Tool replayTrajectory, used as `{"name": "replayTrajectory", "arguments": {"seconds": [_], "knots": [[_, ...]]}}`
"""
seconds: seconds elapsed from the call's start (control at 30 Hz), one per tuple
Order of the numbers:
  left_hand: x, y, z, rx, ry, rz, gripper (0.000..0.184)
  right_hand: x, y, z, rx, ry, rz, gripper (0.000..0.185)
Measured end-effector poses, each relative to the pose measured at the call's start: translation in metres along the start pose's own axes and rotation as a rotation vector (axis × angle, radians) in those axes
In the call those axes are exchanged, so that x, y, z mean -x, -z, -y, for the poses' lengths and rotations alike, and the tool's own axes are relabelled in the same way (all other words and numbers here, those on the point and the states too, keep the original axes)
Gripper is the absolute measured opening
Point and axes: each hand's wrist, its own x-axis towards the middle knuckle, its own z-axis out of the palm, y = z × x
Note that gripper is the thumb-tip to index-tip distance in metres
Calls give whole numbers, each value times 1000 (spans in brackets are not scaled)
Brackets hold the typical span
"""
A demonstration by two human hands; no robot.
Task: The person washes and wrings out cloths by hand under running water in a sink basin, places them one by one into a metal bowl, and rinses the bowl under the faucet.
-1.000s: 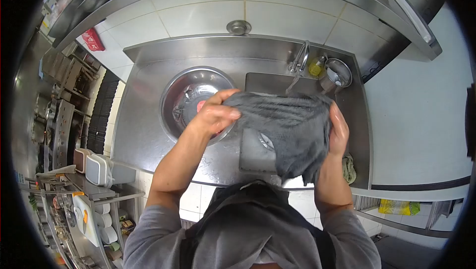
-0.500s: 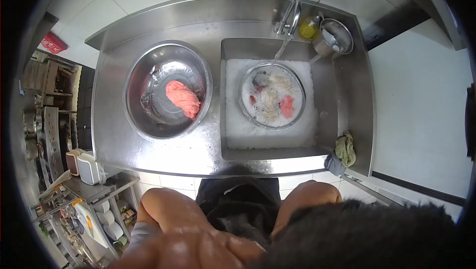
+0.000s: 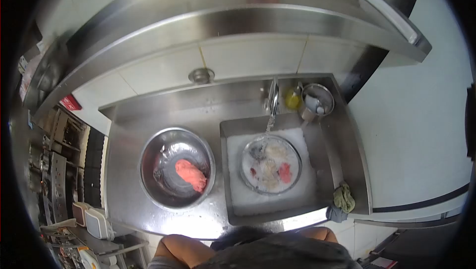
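Observation:
Neither of my hands shows; only parts of my left arm [image 3: 186,250] and right arm [image 3: 321,234] appear at the bottom edge, by the counter's front. On the left of the counter stands a steel bowl [image 3: 153,189] holding a twisted pink cloth [image 3: 191,175]. In the sink [image 3: 327,170] to the right, a round bowl [image 3: 243,177] sits amid white suds. Pale, dark and pink cloths [image 3: 284,173] soak in its foamy water. A stream of water runs from the faucet [image 3: 273,95] into that bowl.
A steel shelf [image 3: 223,26] spans the wall above. Behind the sink are a yellow-liquid bottle [image 3: 292,99] and a metal pot [image 3: 317,100]. A green rag [image 3: 343,198] and a grey rag [image 3: 337,214] hang at the sink's front right corner.
My view has tilted up, so the shelf appears and the sink and bowls sit lower. A blurred hand near the bottom edge has left the view. The faucet still runs.

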Motion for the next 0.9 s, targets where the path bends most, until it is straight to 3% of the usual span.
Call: {"name": "replayTrajectory", "arguments": {"seconds": [0.3,0.67,0.83,0.9], "knots": [[12,2,24,39,-101,-81,46,31,0,-3,68,-50,-81,20],[-19,54,34,121,223,-80,70,-7,-6,-53,-56,162,-109,15],[13,80,25,159,297,-332,82,29,42,-52,99,97,-150,14],[49,99,27,379,518,-704,86,50,64,-57,277,39,-328,13]]}}
